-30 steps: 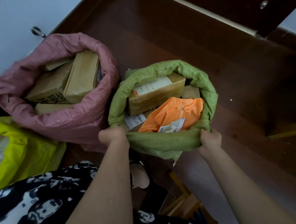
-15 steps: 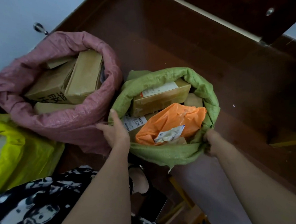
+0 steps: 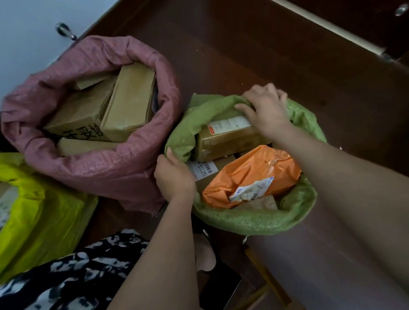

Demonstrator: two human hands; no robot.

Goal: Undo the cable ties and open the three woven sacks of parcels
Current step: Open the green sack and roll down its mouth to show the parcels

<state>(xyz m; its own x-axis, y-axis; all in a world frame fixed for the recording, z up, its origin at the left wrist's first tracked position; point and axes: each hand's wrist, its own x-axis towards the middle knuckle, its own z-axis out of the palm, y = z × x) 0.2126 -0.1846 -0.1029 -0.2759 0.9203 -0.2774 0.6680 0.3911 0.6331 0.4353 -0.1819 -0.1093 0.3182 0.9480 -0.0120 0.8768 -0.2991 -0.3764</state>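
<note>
Nearest the camera, a black-and-white patterned garment (image 3: 61, 288) fills the lower left, and both bare forearms reach up from it toward the green sack (image 3: 255, 222), which stands on the dark wooden floor (image 3: 288, 54) and serves as the landmark here. The left hand (image 3: 173, 175) grips the sack's rolled rim on its left side, fingers curled over the woven fabric. Inside the green sack, toward its near edge, lies an orange plastic mailer (image 3: 248, 175) with a crumpled white label (the print is too small to read), and beside it, toward the left hand, a white barcode label (image 3: 203, 168) shows on a parcel underneath. Behind the mailer sits a brown cardboard box (image 3: 224, 141) with a white shipping label on top. The right hand (image 3: 265, 110) reaches across to the sack's far rim, fingers bent around the green fabric there, its heel resting over the box's label. Left of the green sack and touching it stands the pink sack (image 3: 104, 164), its mouth rolled open on several brown cartons (image 3: 128, 99), one printed with black characters. Further left of that, at the frame's edge, is the yellow sack (image 3: 36, 211), also open, with a labelled parcel showing inside. Beyond the pink sack rises a pale wall (image 3: 13, 48) with a small metal fitting (image 3: 65, 30).
</note>
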